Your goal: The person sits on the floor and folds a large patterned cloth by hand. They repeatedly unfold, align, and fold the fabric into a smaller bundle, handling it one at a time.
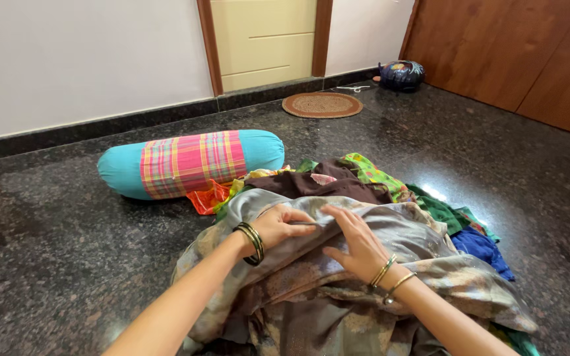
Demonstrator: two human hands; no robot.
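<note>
Grey cloth (pixel 390 231) lies bunched under left hand (pixel 278 225) and right hand (pixel 357 244).

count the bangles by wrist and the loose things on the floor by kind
Bangles on the left hand wrist: 2
Bangles on the right hand wrist: 2
Bolster pillow, turquoise with a plaid band: 1
Round woven mat: 1
Dark patterned bag by the wooden panel: 1
Heap of clothes, pieces too tangled to count: 1
Total: 8
</note>
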